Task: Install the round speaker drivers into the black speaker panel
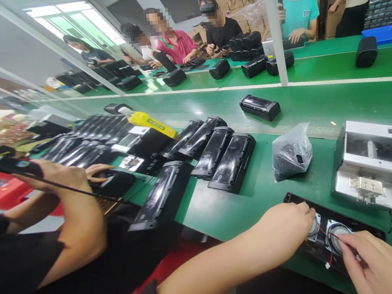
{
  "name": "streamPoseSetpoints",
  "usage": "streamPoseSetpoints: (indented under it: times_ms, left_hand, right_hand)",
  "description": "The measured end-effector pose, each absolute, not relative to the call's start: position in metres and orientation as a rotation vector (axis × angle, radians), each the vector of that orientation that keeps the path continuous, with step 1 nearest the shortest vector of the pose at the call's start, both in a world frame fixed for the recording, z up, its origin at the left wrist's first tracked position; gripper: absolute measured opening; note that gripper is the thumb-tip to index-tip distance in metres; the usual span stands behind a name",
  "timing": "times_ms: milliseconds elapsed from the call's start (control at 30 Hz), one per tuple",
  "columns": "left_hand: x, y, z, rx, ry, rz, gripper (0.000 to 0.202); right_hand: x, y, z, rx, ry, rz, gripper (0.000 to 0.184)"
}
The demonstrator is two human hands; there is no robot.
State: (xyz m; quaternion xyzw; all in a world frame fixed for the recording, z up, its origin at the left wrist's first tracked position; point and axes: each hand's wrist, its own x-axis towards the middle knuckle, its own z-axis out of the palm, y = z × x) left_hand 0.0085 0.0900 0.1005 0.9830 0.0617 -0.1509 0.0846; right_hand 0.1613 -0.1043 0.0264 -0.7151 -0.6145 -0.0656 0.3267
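A long black speaker housing lies on the green bench in front of me, with two round speaker drivers set in it. My left hand is closed at the left driver, fingertips together at its edge; what they grip is hidden. Thumb and finger of my right hand pinch a thin red wire over the right driver. A white connector on red and black leads hangs beside the drivers.
A grey machine stands to the right behind the housing. A plastic bag of black parts, several black speaker shells and a yellow bottle lie leftward. A co-worker's arm is at left; people sit across the line.
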Motion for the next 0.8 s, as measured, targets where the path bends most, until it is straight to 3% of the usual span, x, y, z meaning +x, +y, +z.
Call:
streamPoseSetpoints:
  times_ms: [567,800]
  left_hand:
    - [-0.003,0.091,0.098,2.922,0.104,-0.353,0.017]
    - [-0.002,0.095,0.096,2.895,0.091,-0.363,0.026]
  right_hand:
    - [0.168,-0.109,0.025,-1.862,-1.669,-0.224,0.03]
    - [0.171,-0.112,0.026,-1.857,-1.709,-0.163,0.027]
